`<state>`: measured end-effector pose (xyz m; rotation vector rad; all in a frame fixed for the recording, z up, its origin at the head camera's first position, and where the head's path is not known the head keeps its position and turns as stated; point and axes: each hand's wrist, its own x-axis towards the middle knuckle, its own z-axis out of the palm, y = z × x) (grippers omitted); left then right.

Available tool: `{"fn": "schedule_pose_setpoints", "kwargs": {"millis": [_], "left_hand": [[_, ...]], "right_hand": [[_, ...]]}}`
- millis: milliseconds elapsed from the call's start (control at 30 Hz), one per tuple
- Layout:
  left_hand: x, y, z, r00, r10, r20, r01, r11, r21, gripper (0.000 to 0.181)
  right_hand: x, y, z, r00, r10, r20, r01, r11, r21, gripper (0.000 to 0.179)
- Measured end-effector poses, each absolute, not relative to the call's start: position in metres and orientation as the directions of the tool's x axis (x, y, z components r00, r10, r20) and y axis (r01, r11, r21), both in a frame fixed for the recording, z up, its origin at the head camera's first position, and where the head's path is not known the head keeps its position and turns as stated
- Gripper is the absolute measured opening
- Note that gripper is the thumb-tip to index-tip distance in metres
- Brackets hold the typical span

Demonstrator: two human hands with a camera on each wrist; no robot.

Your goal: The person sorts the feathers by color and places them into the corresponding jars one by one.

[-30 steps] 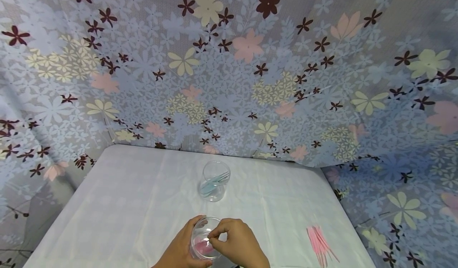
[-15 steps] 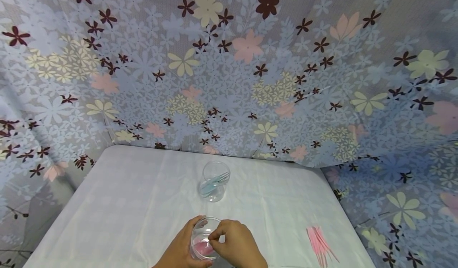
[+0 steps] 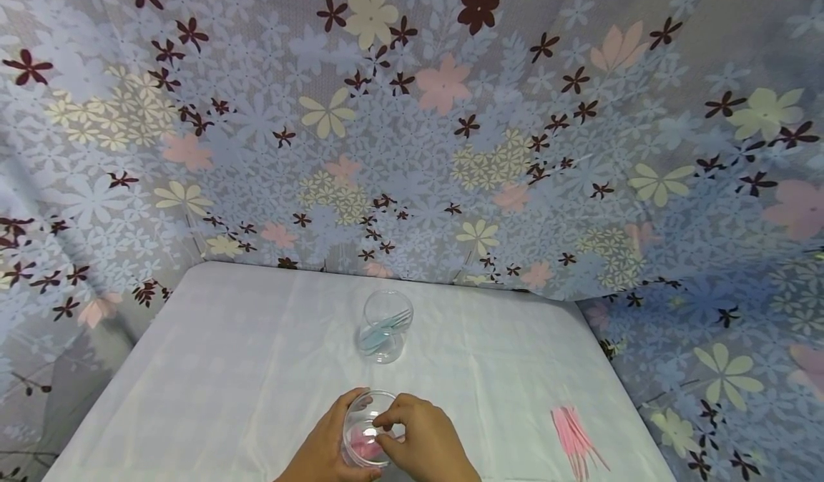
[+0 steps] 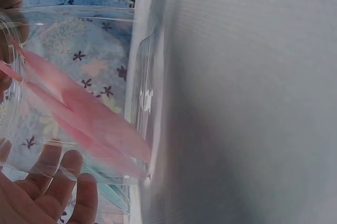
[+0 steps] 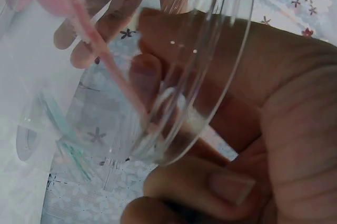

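My left hand (image 3: 328, 439) grips a clear plastic cup (image 3: 357, 415) from its left side, low at the near part of the table. Inside it lean pink plastic spoons (image 4: 92, 113), two showing in the left wrist view, bowls down and thin handles slanting up to the mouth. My right hand (image 3: 430, 435) is over the cup's mouth, index finger and thumb parted just inside the rim. In the right wrist view a pink handle (image 5: 113, 69) runs down beside those fingertips, not pinched between them.
Farther back on the white-covered table (image 3: 225, 353) stands another clear cup (image 3: 389, 299) with teal forks (image 3: 386, 330) in it. At the right lies a bundle of thin pink utensils (image 3: 573, 432). A flowered curtain (image 3: 412, 146) hangs behind and at the sides.
My right thumb and index finger, pinched together at the cup's mouth earlier, have spread apart. The left hand and its cup have stayed in place.
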<state>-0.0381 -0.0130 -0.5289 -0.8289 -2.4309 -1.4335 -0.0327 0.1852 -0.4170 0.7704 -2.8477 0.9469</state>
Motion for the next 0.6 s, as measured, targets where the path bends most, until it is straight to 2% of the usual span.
{"fn": "schedule_pose_setpoints", "kwargs": {"millis": [200,300,433,533,600], "left_hand": [[-0.038,-0.013,-0.526,-0.830,0.351,0.433,0.550,0.390,0.739,0.106],[-0.039,-0.013,-0.524,-0.831,0.349,0.433,0.549,0.386,0.741,0.106],[-0.037,-0.012,-0.522,-0.845,0.343,0.411,0.525,0.387,0.758,0.106],[-0.035,-0.012,-0.521,-0.860,0.335,0.385,0.499,0.398,0.770,0.106],[-0.035,-0.012,-0.522,-0.863,0.334,0.379,0.493,0.399,0.773,0.106]], "right_hand": [[-0.034,0.193,-0.422,-0.870,-0.429,0.245,-0.478,0.605,-0.637,0.009],[-0.034,0.201,-0.427,-0.880,-0.371,0.296,-0.467,0.562,-0.683,0.011],[-0.033,0.221,-0.431,-0.919,-0.185,0.349,-0.388,0.587,-0.710,0.023],[-0.033,0.244,-0.431,-0.935,0.000,0.354,-0.270,0.648,-0.712,0.031],[-0.033,0.265,-0.432,-0.927,0.117,0.356,-0.178,0.698,-0.694,0.029]]}}
